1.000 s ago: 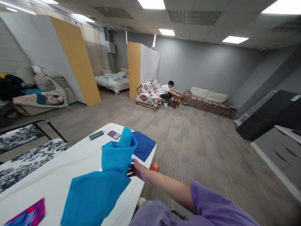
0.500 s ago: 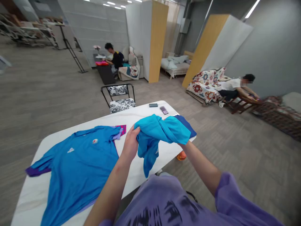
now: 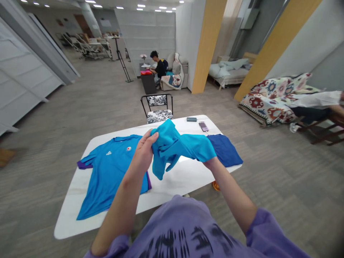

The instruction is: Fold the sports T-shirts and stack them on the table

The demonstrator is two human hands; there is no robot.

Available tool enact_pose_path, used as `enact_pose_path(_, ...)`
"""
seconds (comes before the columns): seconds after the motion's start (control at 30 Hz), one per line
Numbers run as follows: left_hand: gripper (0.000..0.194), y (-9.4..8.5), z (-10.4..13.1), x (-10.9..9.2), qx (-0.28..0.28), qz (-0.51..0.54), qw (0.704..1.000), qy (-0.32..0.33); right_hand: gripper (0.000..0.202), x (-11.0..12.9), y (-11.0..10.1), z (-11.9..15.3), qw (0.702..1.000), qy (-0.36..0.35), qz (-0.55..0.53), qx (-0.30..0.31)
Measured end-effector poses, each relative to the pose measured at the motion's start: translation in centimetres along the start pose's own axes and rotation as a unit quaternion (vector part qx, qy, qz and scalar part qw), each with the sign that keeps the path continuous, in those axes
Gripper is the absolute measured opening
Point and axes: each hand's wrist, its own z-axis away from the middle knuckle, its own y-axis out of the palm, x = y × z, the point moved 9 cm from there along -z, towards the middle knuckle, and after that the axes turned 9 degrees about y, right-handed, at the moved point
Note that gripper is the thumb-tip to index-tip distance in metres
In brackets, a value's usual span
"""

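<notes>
A bright blue cloth garment (image 3: 172, 143) is held up above the white table (image 3: 188, 175), bunched and twisted. My left hand (image 3: 146, 145) pinches its left edge, thumb on top. My right hand (image 3: 211, 162) is inside the garment's right part; the cloth covers its fingers, so their pose is hidden. On the left of the table a blue T-shirt (image 3: 110, 172) with purple trim lies spread out. A folded dark blue cloth (image 3: 224, 150) lies at the table's right end.
A dark flat case (image 3: 191, 119) and a phone (image 3: 203, 126) rest near the far edge. Behind the table is a patterned chair (image 3: 159, 113). One person (image 3: 160, 68) sits at a dark desk; another is partly visible on a patterned sofa (image 3: 271, 96) at right.
The view has turned left, so the surroundings appear further right. The garment's left part has been lifted and its hanging end is shorter. My right hand remains inside the cloth.
</notes>
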Motion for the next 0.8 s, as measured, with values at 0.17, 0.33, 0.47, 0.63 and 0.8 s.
enact_pose_path(0.17,0.027,0.8,-1.4,-1.6,-0.04,-0.064,0.996,0.052,0.082,-1.4,1.4,2.3,0.981,0.096,-0.039,0.164)
enact_pose_path(0.33,0.021,0.3,-1.9,-3.9,-0.09,-0.138,0.983,0.086,0.034,2.8,1.2,2.0,0.949,-0.091,0.256,0.162)
enact_pose_path(0.47,0.044,-0.4,-0.7,-6.6,-0.073,-0.299,0.948,0.08,0.028,9.3,0.8,0.5,0.913,-0.222,0.329,0.091)
enact_pose_path(0.63,0.056,-1.4,1.0,-9.8,-0.07,-0.463,0.875,0.119,0.038,15.3,2.9,-0.3,0.893,-0.277,0.347,0.07)
enact_pose_path(0.8,0.039,-6.1,2.6,-10.6,-0.137,-0.42,0.887,0.129,0.047,19.1,6.7,0.0,0.844,-0.368,0.377,0.099)
